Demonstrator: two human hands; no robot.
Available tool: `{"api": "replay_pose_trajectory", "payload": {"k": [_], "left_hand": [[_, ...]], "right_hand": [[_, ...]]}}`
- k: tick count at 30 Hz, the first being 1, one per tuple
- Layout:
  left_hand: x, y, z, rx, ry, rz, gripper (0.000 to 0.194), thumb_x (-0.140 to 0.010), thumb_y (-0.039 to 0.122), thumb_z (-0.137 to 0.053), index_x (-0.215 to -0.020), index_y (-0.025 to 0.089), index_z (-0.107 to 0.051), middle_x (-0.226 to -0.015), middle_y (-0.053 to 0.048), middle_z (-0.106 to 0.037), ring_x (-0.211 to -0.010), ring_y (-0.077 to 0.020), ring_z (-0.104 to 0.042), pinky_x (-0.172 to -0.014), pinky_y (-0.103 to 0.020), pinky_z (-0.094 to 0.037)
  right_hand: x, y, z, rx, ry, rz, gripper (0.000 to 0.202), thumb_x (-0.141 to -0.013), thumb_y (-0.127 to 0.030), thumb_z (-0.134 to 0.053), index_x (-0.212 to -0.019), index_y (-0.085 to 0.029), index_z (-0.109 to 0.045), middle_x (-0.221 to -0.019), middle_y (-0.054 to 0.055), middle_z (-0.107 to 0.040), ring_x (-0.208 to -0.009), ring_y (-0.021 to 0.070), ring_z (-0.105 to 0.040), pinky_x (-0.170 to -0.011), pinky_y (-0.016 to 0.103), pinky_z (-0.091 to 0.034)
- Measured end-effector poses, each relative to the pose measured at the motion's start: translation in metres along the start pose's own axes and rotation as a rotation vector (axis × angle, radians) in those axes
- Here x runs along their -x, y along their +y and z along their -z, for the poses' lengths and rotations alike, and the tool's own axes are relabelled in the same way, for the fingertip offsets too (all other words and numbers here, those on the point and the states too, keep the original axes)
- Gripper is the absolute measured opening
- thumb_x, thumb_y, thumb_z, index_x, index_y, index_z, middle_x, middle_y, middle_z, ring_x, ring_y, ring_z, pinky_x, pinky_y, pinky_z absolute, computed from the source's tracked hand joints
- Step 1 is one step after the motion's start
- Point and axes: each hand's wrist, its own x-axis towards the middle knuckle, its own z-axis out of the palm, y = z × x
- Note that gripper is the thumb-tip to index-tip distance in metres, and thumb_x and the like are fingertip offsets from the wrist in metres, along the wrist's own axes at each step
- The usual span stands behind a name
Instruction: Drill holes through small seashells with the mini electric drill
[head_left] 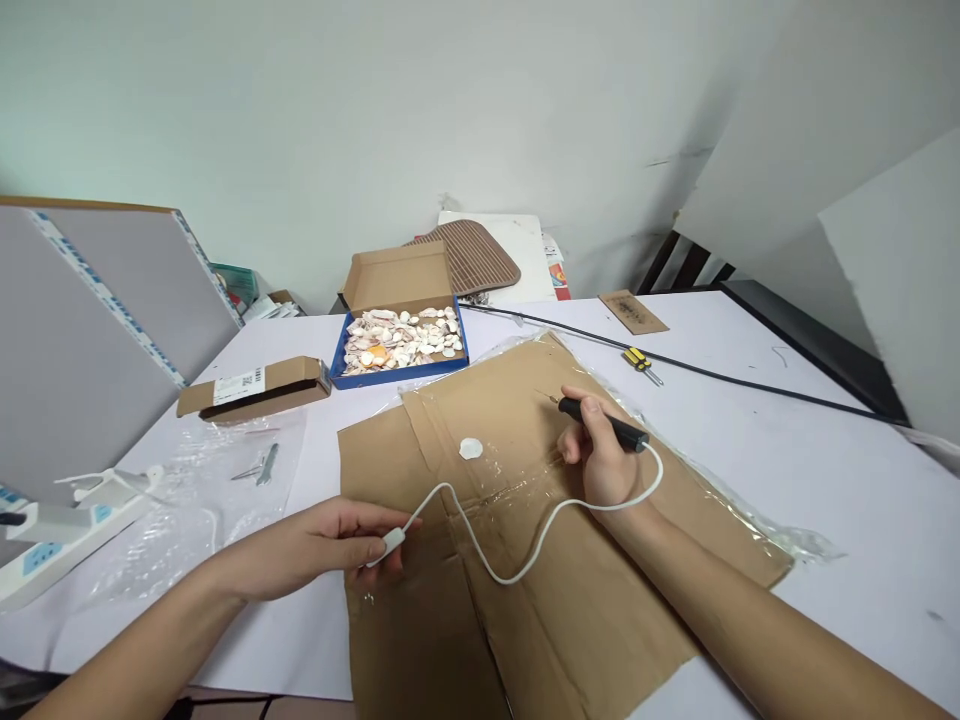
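My right hand (pixel 604 460) is closed round a black pen-like tool (pixel 611 424) whose thin metal tip points left above a flattened cardboard sheet (pixel 600 590). A white cable (pixel 541 540) loops from the tool's back end to a small white inline switch (pixel 387 547), pinched between the thumb and fingers of my left hand (pixel 352 540). One pale flat shell (pixel 471 448) lies on the cardboard between my hands, touched by neither. At the back, an open blue-edged box (pixel 409 376) holds several shells.
A power strip (pixel 71 545) and plastic wrap (pixel 195 500) with small metal tools lie left. A narrow cardboard box (pixel 262 390) is near the shell box. Behind the sheet are yellow-handled screwdrivers (pixel 639 360), a black rod (pixel 697 368) and a marked cardboard piece (pixel 634 312).
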Motion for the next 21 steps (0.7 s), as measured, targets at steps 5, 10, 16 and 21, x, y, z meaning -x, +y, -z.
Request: {"api": "replay_pose_trajectory", "payload": {"k": [5, 10, 16, 21], "left_hand": [[0.018, 0.001, -0.001, -0.128, -0.021, 0.006, 0.059, -0.101, 0.069, -0.067, -0.141, 0.028, -0.079, -0.112, -0.007, -0.081, -0.094, -0.023, -0.07, -0.087, -0.034, -0.058], [0.033, 0.011, -0.007, -0.534, 0.061, -0.065, 0.039, -0.106, 0.049, -0.062, -0.135, 0.033, -0.083, -0.122, -0.007, -0.082, -0.107, -0.0264, -0.076, -0.089, -0.03, -0.058], [0.009, 0.045, -0.014, -0.787, 0.335, -0.167, 0.041, -0.113, 0.043, -0.047, -0.13, 0.031, -0.082, -0.122, -0.005, -0.083, -0.11, -0.026, -0.077, -0.093, -0.033, -0.06], [-0.06, 0.069, -0.017, -0.934, 0.549, -0.252, 0.043, -0.107, 0.041, -0.061, -0.142, 0.017, -0.072, -0.137, -0.014, -0.077, -0.126, -0.0325, -0.072, -0.112, -0.047, -0.057]], "right_hand": [[-0.014, -0.038, 0.003, -0.123, -0.2, 0.008, 0.076, -0.091, -0.09, -0.062, -0.119, -0.022, -0.082, -0.038, -0.012, -0.031, -0.04, 0.0132, -0.027, -0.053, 0.033, -0.036], [-0.021, -0.051, 0.015, -0.055, -0.39, 0.033, 0.079, -0.085, -0.096, -0.063, -0.101, -0.023, -0.087, -0.04, -0.006, -0.04, -0.042, 0.0149, -0.037, -0.053, 0.036, -0.038], [-0.008, -0.039, 0.027, 0.122, -0.509, 0.111, 0.042, -0.082, -0.049, -0.097, -0.114, -0.027, -0.083, -0.071, 0.0, -0.074, -0.054, 0.0155, -0.062, -0.051, 0.031, -0.046], [0.006, -0.039, 0.03, 0.213, -0.443, 0.183, 0.027, -0.085, -0.04, -0.096, -0.099, -0.025, -0.078, -0.063, -0.003, -0.068, -0.047, 0.0126, -0.057, -0.045, 0.028, -0.04]]}}
